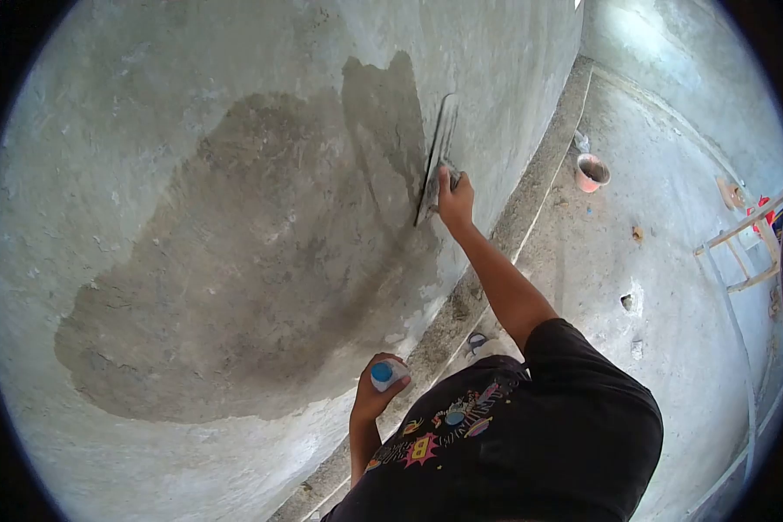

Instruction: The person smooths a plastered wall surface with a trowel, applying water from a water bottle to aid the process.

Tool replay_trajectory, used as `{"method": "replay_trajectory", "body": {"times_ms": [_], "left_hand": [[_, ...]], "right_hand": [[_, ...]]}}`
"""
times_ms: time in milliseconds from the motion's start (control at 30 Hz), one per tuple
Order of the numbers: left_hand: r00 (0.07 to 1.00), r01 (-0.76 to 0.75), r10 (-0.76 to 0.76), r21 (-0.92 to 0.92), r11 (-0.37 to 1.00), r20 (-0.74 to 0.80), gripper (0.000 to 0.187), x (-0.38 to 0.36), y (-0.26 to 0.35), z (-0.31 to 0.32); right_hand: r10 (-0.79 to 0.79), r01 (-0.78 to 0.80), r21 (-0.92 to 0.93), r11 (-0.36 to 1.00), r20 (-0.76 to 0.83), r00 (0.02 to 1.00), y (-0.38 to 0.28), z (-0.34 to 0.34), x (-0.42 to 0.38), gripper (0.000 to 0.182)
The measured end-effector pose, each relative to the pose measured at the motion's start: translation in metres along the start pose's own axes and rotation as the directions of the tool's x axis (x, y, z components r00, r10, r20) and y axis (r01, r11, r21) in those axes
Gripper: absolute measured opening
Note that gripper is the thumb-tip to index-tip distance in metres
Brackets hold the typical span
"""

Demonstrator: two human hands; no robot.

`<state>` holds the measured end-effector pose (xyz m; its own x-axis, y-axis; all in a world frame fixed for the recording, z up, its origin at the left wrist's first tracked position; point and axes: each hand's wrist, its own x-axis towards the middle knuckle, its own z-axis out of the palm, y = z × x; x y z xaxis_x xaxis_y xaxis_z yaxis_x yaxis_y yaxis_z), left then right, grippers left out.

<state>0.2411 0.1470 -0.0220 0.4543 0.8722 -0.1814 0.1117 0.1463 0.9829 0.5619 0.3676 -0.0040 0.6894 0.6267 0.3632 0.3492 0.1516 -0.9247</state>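
Observation:
My right hand [455, 200] is closed around the handle of a plastering trowel [442, 143]. The trowel's long flat blade lies against or very close to the grey wall [174, 104], at the right edge of a dark damp patch [235, 287]. Lower down, close to my body, my left hand [374, 393] grips a whitish plastic bottle [395, 376] with a blue cap. The fingers wrap its sides, so much of the bottle is hidden. Between the two hands the wet area spreads widely over the wall.
A pinkish bucket [592, 174] stands on the dusty floor [574, 270] to the right. A rough ledge [531, 187] runs along the wall's foot. At the far right is a wooden frame [746, 248] with red items beside it. Small rubble [638, 233] lies about.

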Motion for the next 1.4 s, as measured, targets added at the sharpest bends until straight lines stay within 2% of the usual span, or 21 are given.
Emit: {"method": "replay_trajectory", "body": {"times_ms": [100,167,200,300,367,400,433,500,567,667,733,767,800,833,900,1000,1067,1100,1133,1167,1400], "left_hand": [[1.000,0.003,-0.004,-0.048,0.999,-0.004,0.038,0.004,0.001,0.005],[1.000,0.023,-0.023,-0.007,1.000,0.019,0.037,0.005,-0.002,0.005],[0.999,0.026,-0.025,-0.004,1.000,0.027,0.037,0.008,-0.001,0.007],[0.998,-0.057,0.056,0.013,0.998,0.035,0.036,0.001,0.003,0.009],[1.000,-0.031,0.031,0.016,0.999,-0.003,0.036,-0.005,0.002,0.006],[0.999,-0.035,0.035,0.022,0.999,0.001,0.036,-0.009,0.002,0.004],[1.000,-0.010,0.010,-0.011,1.000,-0.023,0.036,-0.008,0.000,0.006],[0.998,0.043,-0.045,-0.052,0.998,-0.054,0.036,-0.014,-0.004,0.008],[0.999,0.033,-0.033,0.006,0.999,-0.043,0.037,-0.015,-0.007,0.005],[0.997,0.034,-0.036,-0.025,0.999,-0.069,0.039,-0.019,-0.001,0.006],[0.996,0.008,-0.011,-0.036,0.999,-0.086,0.039,-0.016,-0.005,0.006],[0.995,-0.005,0.001,-0.041,0.999,-0.102,0.039,-0.020,-0.007,0.005],[0.994,-0.013,0.011,-0.016,1.000,-0.104,0.039,-0.020,-0.005,0.006],[0.995,-0.009,0.007,-0.017,1.000,-0.104,0.039,-0.024,-0.009,0.007],[0.995,0.005,-0.004,0.009,1.000,-0.101,0.038,-0.024,-0.015,0.005],[0.995,0.009,-0.014,-0.049,0.999,-0.098,0.038,-0.027,-0.008,0.006],[0.995,0.006,-0.010,-0.040,0.999,-0.097,0.038,-0.023,-0.005,0.004],[0.995,-0.001,-0.001,-0.023,1.000,-0.098,0.039,-0.023,-0.008,0.002],[0.994,0.000,-0.001,-0.009,1.000,-0.105,0.040,-0.028,-0.010,0.002],[0.993,-0.003,0.001,-0.013,1.000,-0.116,0.040,-0.031,-0.009,0.003],[0.988,0.008,-0.007,0.003,1.000,-0.154,0.036,-0.041,-0.010,0.003]], "right_hand": [[0.200,-0.202,0.045,0.978,0.035,0.979,-0.020,0.003,-0.029,0.057],[-0.294,0.291,-0.106,0.951,-0.020,0.956,0.014,0.024,-0.069,0.058],[-0.291,0.286,-0.110,0.952,-0.026,0.956,0.024,0.024,-0.072,0.058],[0.137,-0.134,0.066,0.989,-0.055,0.989,0.066,0.034,-0.087,0.059],[0.817,-0.814,0.294,0.501,0.150,0.557,0.108,0.050,-0.079,0.060],[0.816,-0.811,0.301,0.501,0.149,0.559,0.091,0.053,-0.082,0.060],[0.619,-0.612,0.246,0.751,0.060,0.783,0.073,0.061,-0.083,0.058],[0.377,-0.374,0.147,0.916,0.002,0.926,0.007,0.047,-0.089,0.056],[-0.231,0.227,0.062,0.972,0.067,0.971,-0.073,0.020,-0.080,0.048],[-0.282,0.277,0.058,0.959,0.100,0.954,-0.060,0.010,-0.062,0.049],[0.083,-0.076,0.135,0.988,-0.050,0.995,-0.012,0.026,-0.055,0.048],[0.539,-0.516,0.408,0.753,0.066,0.840,0.030,0.030,-0.051,0.047],[0.815,-0.778,0.562,0.280,0.289,0.502,0.065,0.033,-0.048,0.047],[0.818,-0.780,0.561,0.278,0.288,0.499,0.082,0.038,-0.058,0.047],[0.869,-0.919,0.373,-0.126,0.488,0.079,0.099,0.040,-0.085,0.048],[0.859,-0.809,0.585,-0.052,0.440,0.263,0.010,0.042,-0.115,0.045],[0.509,-0.612,0.505,0.609,0.343,0.789,-0.061,0.019,-0.107,0.046],[0.503,-0.610,0.504,0.612,0.347,0.792,-0.075,0.013,-0.094,0.046],[0.111,-0.165,0.271,0.948,0.205,0.972,-0.084,0.008,-0.076,0.047],[-0.348,0.359,-0.029,0.933,0.194,0.917,-0.092,0.005,-0.054,0.049],[-0.189,0.188,-0.025,0.982,-0.190,0.963,-0.140,-0.003,0.083,0.051]]}}
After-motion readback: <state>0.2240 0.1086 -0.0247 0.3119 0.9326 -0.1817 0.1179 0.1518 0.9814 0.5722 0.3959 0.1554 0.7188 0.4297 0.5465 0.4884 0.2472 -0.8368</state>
